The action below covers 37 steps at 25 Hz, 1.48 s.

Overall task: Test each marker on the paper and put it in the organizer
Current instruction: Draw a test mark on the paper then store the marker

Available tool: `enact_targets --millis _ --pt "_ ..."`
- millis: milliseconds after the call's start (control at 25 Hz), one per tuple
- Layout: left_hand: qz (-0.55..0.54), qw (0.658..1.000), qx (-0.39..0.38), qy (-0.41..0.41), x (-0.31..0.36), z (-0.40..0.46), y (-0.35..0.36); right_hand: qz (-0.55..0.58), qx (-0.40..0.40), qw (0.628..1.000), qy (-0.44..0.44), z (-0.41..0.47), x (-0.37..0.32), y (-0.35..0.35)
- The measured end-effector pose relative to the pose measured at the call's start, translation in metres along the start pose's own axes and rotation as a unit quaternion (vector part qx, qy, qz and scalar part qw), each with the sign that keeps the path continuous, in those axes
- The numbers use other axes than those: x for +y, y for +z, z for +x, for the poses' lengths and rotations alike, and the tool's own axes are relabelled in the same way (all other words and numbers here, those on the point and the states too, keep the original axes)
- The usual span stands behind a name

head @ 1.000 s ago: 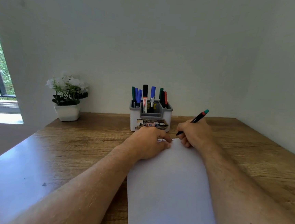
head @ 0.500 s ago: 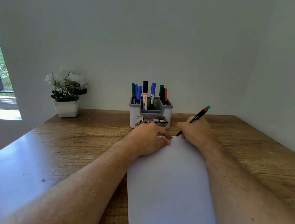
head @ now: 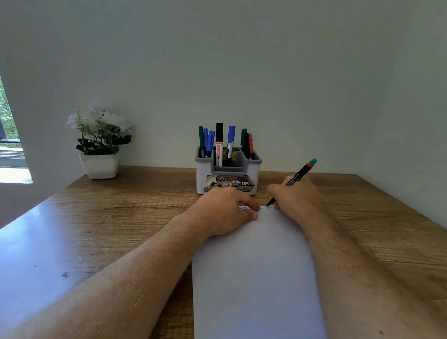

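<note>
A white sheet of paper lies lengthwise on the wooden desk. My left hand rests flat on its far left corner, fingers curled, pinning it down. My right hand grips a thin black marker with a teal and red end, its tip touching the paper's far edge beside small ink marks. Just beyond my hands stands the grey and white organizer, holding several upright markers in green, blue, black and red.
A white pot with white flowers sits at the desk's back left, against the wall. A window opens at the far left. Walls close the desk at the back and right. Bare wood shows either side of the paper.
The marker tip has come down onto the paper's far edge and small marks show beside it. My left hand has stayed on the corner. The view has shifted slightly.
</note>
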<state>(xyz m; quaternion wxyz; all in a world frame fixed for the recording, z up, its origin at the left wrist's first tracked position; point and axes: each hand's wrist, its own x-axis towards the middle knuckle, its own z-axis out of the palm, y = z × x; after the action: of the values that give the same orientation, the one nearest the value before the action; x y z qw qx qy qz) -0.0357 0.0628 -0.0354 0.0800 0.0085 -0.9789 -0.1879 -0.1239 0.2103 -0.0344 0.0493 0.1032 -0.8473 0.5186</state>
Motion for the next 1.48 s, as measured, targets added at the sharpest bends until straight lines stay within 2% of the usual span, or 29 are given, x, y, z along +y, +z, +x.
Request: enact_targets --millis 400,600,680,720,760,840,960,1080,1200,1320,1480 --pt "0.002 1.000 0.000 -0.004 0.001 -0.001 -0.002 0.011 -0.004 1.000 -0.016 0.000 0.000 0.002" --pt "0.004 1.000 -0.006 -0.010 0.004 -0.003 -0.002 0.014 0.030 0.999 0.002 0.003 0.002 0.002" --pt "-0.049 0.998 0.040 -0.012 0.004 -0.004 -0.004 0.015 0.027 0.999 -0.004 0.002 0.002 0.000" --pt "-0.117 0.989 0.087 -0.025 0.004 -0.004 -0.006 0.023 0.023 0.999 -0.012 0.001 0.001 0.000" --pt "-0.200 0.969 0.139 -0.043 0.004 -0.004 -0.010 0.044 0.012 0.999 -0.022 0.000 0.000 0.000" --pt "-0.368 0.900 0.222 -0.071 0.002 -0.002 -0.021 0.129 -0.040 0.990 -0.030 -0.003 -0.006 0.001" --pt "-0.507 0.809 0.290 -0.063 -0.003 -0.003 -0.035 0.274 -0.143 0.951 -0.031 -0.007 -0.017 0.004" --pt "-0.570 0.753 0.323 -0.060 -0.010 -0.007 -0.039 0.369 -0.202 0.907 -0.031 -0.014 -0.026 0.006" --pt "-0.668 0.675 0.303 -0.075 -0.012 -0.007 -0.040 0.439 -0.238 0.866 -0.016 -0.019 -0.032 0.006" --pt "-0.698 0.642 0.300 -0.101 -0.010 -0.006 -0.037 0.456 -0.238 0.857 -0.019 -0.023 -0.036 0.007" --pt "-0.713 0.631 0.286 -0.110 -0.009 -0.005 -0.035 0.435 -0.234 0.869 -0.017 -0.025 -0.038 0.010"
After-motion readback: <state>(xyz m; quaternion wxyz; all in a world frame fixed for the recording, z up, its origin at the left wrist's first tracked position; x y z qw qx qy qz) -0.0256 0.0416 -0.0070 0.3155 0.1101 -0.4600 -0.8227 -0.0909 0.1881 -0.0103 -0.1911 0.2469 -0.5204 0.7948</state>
